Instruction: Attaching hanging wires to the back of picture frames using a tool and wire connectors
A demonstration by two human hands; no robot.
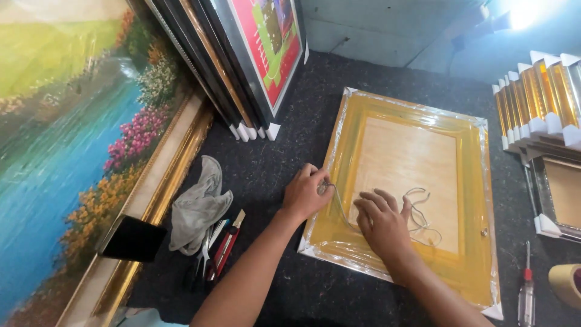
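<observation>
A gold picture frame [472, 181] wrapped in clear film lies face down on the dark felt table, its plywood back [405, 157] up. My left hand [307, 192] is at the frame's left edge, fingers pinched on one end of a thin pale cord [417, 197]. My right hand [382, 221] rests on the lower part of the plywood back, fingers curled over the cord. The cord loops loosely across the back toward the right.
A grey rag [200, 206], scissors and a red utility knife [225, 247] lie left of the frame. A large landscape painting [66, 133] leans at left, more framed pictures [266, 48] at the back. Stacked frames [544, 103] stand right; a screwdriver [526, 290] and a tape roll [567, 283] lie at bottom right.
</observation>
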